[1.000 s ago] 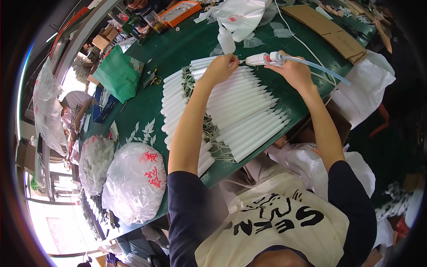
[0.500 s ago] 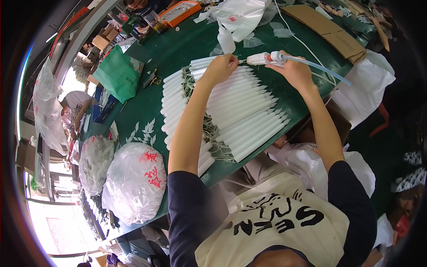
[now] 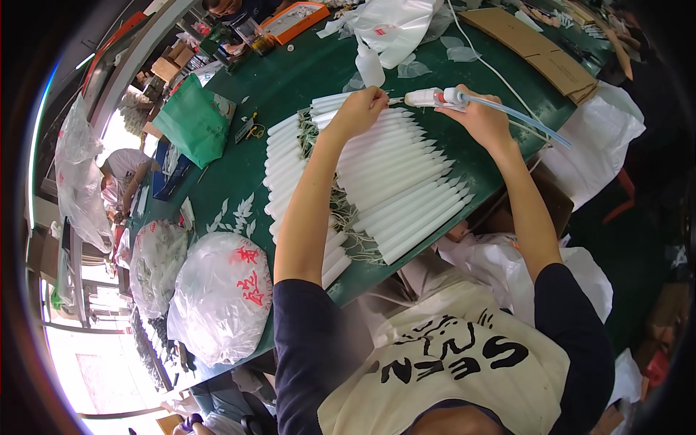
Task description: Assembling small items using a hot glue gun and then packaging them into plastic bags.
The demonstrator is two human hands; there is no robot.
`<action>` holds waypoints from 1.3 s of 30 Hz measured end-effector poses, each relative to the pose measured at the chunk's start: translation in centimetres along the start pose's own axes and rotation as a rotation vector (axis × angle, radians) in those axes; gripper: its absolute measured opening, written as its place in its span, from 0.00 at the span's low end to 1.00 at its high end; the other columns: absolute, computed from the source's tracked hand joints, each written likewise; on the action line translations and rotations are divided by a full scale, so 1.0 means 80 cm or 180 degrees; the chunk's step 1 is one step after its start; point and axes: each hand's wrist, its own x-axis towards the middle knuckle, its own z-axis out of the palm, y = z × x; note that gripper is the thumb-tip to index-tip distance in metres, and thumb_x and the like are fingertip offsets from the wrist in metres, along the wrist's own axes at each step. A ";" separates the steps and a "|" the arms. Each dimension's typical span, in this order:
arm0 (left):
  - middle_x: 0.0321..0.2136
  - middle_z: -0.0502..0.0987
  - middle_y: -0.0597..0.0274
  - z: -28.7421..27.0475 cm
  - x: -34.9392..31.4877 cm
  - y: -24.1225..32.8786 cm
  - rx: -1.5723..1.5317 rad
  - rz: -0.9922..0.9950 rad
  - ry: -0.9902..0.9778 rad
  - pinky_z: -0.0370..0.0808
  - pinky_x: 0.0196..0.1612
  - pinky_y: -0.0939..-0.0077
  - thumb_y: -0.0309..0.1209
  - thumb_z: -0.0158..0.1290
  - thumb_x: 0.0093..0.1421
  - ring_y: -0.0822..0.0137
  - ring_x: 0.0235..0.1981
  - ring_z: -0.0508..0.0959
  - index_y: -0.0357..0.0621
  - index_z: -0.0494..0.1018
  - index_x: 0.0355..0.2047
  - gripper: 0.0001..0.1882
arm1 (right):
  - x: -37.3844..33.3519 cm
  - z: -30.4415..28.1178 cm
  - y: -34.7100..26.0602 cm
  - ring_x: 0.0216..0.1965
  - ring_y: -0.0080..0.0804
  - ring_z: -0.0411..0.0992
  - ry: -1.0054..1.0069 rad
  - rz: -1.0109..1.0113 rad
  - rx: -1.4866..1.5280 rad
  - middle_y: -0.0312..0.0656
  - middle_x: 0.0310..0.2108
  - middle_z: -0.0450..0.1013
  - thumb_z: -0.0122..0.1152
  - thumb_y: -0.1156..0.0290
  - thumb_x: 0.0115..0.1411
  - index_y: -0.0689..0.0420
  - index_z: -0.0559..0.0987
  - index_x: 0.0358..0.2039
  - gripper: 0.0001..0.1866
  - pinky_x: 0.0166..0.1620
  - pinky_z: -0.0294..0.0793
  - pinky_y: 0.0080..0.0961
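Right hand (image 3: 484, 119) is gripping a white glue gun (image 3: 428, 98), fingers clamping its body; clear stick (image 3: 518, 114) is trailing out the back. Nozzle is pointing left at the left hand (image 3: 360, 114), with a small gap. Left fingers are pinching together over the far end of the white candle-shaped tubes (image 3: 395, 156); can't tell what's between them. Tubes are lying side by side on the green surface (image 3: 297, 80), pale wires (image 3: 344, 210) bunching along their left ends. White bottle (image 3: 370, 69) is standing just beyond.

a green table (image 3: 304, 72) fills the middle of the frame; white tapers (image 3: 384, 161) lie in rows at centre, a green bag (image 3: 190, 123) upper left, a bulging plastic bag (image 3: 210, 304) lower left, an orange tray (image 3: 278, 30) at top, flat cardboard (image 3: 533, 54) upper right.
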 end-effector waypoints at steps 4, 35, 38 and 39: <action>0.27 0.74 0.57 -0.003 -0.001 0.003 -0.0122 -0.0025 -0.0178 0.68 0.37 0.75 0.31 0.43 0.60 0.67 0.29 0.72 0.33 0.68 0.33 0.12 | -0.002 0.000 0.004 0.18 0.41 0.70 0.0040 -0.0025 -0.0109 0.41 0.13 0.69 0.60 0.52 0.50 0.54 0.69 0.26 0.19 0.23 0.68 0.30; 0.28 0.74 0.58 0.000 -0.003 0.004 -0.0476 0.0185 0.0023 0.67 0.39 0.76 0.28 0.43 0.59 0.68 0.31 0.72 0.35 0.66 0.32 0.07 | 0.001 -0.001 0.015 0.20 0.42 0.70 0.0023 -0.0167 0.0530 0.42 0.17 0.70 0.63 0.57 0.48 0.54 0.70 0.26 0.16 0.22 0.66 0.29; 0.29 0.74 0.58 -0.002 -0.001 0.009 -0.0422 0.0098 0.0062 0.68 0.40 0.76 0.27 0.42 0.59 0.68 0.33 0.73 0.35 0.66 0.32 0.06 | 0.001 -0.001 0.016 0.20 0.43 0.70 -0.0037 -0.0231 0.0551 0.42 0.17 0.70 0.63 0.56 0.49 0.54 0.70 0.26 0.16 0.22 0.67 0.29; 0.29 0.75 0.57 -0.002 0.000 0.008 -0.0407 0.0067 0.0069 0.68 0.40 0.76 0.27 0.42 0.59 0.68 0.33 0.73 0.35 0.66 0.32 0.06 | 0.001 -0.002 0.015 0.20 0.43 0.70 -0.0053 -0.0183 0.0602 0.42 0.17 0.70 0.63 0.56 0.49 0.54 0.70 0.27 0.16 0.22 0.67 0.29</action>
